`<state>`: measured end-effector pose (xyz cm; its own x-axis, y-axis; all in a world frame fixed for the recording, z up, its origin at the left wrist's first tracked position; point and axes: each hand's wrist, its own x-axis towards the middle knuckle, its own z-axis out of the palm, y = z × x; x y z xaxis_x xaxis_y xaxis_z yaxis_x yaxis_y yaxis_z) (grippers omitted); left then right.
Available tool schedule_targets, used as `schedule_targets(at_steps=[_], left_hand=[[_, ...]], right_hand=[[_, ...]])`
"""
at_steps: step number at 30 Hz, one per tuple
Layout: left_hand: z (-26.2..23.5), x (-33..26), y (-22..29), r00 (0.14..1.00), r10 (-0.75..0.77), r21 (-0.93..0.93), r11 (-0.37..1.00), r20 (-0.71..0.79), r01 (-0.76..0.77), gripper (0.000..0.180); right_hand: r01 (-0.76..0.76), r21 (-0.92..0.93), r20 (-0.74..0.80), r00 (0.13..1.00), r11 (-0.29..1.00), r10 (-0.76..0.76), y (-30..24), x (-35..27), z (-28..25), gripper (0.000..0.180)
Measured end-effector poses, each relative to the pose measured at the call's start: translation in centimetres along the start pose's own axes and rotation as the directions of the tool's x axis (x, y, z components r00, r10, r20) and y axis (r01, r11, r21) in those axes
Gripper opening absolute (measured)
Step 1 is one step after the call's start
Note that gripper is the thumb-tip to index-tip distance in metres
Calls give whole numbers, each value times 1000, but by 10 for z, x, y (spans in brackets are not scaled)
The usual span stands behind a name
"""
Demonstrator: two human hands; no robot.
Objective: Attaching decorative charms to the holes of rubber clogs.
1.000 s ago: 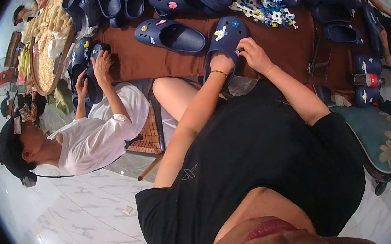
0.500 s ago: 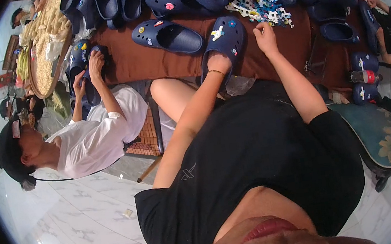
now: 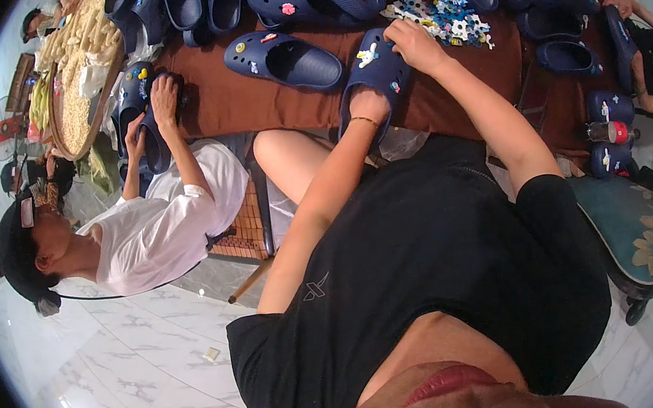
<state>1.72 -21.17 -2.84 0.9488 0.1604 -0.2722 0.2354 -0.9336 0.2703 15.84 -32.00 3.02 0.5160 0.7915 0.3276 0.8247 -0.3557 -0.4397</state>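
At the near edge of the brown cloth (image 3: 451, 97) | navy clog (image 3: 383, 75) sits over left hand (image 3: 370, 104) (fingers hidden inside, grip can't be told) | right hand (image 3: 415, 45), apart a half-second ago, now at its toe, fingers curled, any pinch unclear | work seemingly back on the upper

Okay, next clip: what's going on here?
The person's left hand is inside a navy clog; the right hand is at its toe. A white charm sits on the clog. Another clog lies to the left and loose charms to the right, on brown cloth. Nearby, a co-worker handles dark footwear.
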Motion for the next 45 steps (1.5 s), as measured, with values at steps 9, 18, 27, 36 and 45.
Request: schedule_targets(at_steps=[9,18,27,36,45], left_hand=[[7,1,-2,999,33,34,999,-32,-32,26],[-6,-1,4,1000,-23,-28,999,-8,23,26],[-8,-7,4,999,-36,-55,998,23,37,27],[-10,1,7,998,-5,-37,999,58,7,28],[-14,-4,10,994,-86,-199,975,68,98,27]], right_hand=[[-574,478,-36,743,664,668,-5,-45,20,17],[-605,411,222,792,682,569,10,-21,4,19],[-599,-153,379,699,786,607,5,11,3,37],[-639,528,245,745,559,621,29,-46,27,19],[-533,331,-70,809,779,583,-11,-81,34,24]])
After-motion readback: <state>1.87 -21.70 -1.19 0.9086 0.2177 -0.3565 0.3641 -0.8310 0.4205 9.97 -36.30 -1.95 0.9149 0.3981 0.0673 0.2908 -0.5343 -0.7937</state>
